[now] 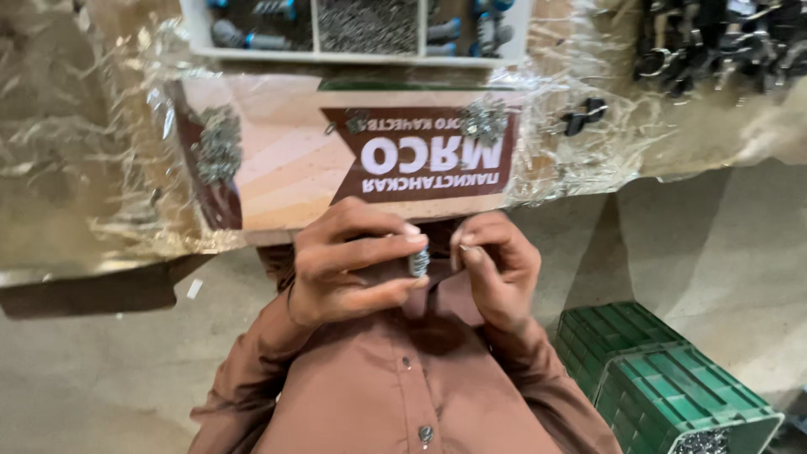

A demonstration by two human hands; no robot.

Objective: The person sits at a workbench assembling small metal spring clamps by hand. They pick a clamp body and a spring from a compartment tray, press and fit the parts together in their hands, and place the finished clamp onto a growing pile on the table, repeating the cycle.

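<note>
L hand [349,261] pinches a small ribbed metal spring [419,261] betw thumb & fingertips, R hand [496,269] just beside it w/ fingers curled tight, contents can't tell; crinkly plastic-covered bench [101,168] above, green ribbed crate [664,378] lower right.

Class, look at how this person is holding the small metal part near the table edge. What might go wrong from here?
1. The small metal part is pinched only by the left hand fingertips, off the table, above the lap; it may slip and drop.
2. The right hand fingertips work close beside it and may get nipped.
3. Loose metal piles sit on crinkled plastic and may scatter if bumped.
</note>
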